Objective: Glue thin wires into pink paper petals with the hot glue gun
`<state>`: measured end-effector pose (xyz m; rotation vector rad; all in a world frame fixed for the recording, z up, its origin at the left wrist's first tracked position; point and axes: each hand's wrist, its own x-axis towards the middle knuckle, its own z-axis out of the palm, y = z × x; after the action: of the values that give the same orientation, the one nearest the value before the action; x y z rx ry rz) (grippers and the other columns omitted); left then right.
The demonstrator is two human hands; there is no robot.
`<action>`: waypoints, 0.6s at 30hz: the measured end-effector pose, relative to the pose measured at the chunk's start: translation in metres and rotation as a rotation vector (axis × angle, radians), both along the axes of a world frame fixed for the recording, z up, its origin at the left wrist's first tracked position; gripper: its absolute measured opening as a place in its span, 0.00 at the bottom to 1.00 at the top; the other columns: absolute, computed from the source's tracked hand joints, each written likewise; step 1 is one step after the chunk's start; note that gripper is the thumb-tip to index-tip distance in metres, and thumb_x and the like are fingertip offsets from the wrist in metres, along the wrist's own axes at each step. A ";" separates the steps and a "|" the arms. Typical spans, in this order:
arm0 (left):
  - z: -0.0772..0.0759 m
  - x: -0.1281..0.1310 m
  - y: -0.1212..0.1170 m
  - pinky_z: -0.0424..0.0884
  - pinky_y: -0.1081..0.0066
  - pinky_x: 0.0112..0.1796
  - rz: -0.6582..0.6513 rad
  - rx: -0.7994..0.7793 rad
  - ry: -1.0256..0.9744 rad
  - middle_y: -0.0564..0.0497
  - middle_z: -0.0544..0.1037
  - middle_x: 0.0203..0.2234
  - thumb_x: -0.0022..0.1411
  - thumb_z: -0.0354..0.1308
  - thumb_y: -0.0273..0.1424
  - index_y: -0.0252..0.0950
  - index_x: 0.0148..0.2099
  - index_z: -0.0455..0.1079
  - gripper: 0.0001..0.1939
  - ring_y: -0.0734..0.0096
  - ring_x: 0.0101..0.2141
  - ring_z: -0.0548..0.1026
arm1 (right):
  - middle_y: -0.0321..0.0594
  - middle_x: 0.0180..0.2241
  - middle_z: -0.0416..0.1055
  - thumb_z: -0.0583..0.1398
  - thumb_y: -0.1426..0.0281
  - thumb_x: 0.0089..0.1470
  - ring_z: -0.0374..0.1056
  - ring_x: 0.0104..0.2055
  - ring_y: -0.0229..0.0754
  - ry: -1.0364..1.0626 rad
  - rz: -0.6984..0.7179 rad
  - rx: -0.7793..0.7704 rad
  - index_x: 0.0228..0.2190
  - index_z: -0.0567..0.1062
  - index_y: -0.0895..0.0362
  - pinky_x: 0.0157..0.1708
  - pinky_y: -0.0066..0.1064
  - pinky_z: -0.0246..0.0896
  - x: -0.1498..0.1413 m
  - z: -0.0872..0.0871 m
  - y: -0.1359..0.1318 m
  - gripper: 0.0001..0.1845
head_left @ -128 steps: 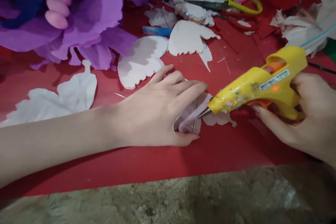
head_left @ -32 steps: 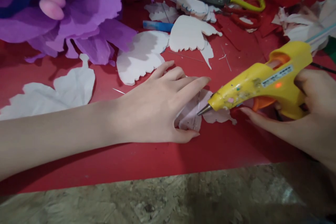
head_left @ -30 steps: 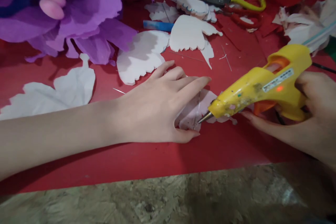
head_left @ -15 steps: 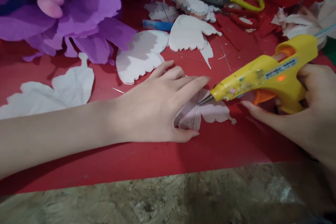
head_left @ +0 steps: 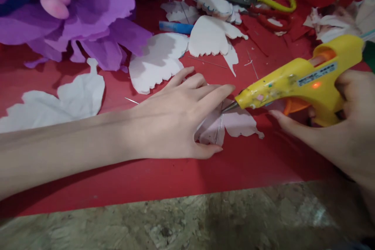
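Observation:
My left hand (head_left: 175,119) lies flat on a pale pink paper leaf (head_left: 231,123) on the red sheet (head_left: 164,179), fingers stretched out and thumb beside the leaf's lower edge. My right hand (head_left: 336,129) grips a yellow glue gun (head_left: 299,82) with an orange trigger and a lit lamp. The gun's metal nozzle touches the leaf near its upper middle, just off my left fingertips. A thin wire or glue line runs down the leaf's centre.
Several white paper leaves (head_left: 158,62) lie behind my hand, another (head_left: 67,101) at the left. A big purple paper flower (head_left: 88,11) fills the far left. Yellow-handled scissors (head_left: 263,0), a blue pen (head_left: 175,27) and red scraps (head_left: 269,35) lie at the back. Bare chipboard (head_left: 187,222) runs along the front.
The glue gun's nozzle has travelled up the leaf's centre line, from its lower middle toward my left fingertips, and the gun has lifted and shifted right. My left hand stays put.

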<state>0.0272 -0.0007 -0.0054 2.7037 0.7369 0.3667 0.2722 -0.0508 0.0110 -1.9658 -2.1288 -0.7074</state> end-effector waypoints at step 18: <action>-0.001 0.000 0.000 0.56 0.54 0.54 -0.007 0.012 -0.013 0.43 0.72 0.47 0.54 0.54 0.40 0.28 0.58 0.56 0.33 0.53 0.46 0.66 | 0.45 0.24 0.66 0.45 0.31 0.32 0.66 0.27 0.50 0.191 -0.290 -0.042 0.36 0.69 0.59 0.21 0.37 0.57 -0.010 -0.002 0.008 0.48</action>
<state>0.0276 -0.0009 -0.0061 2.7121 0.7237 0.3886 0.2622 -0.0432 0.0094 -2.2901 -1.7850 -0.4946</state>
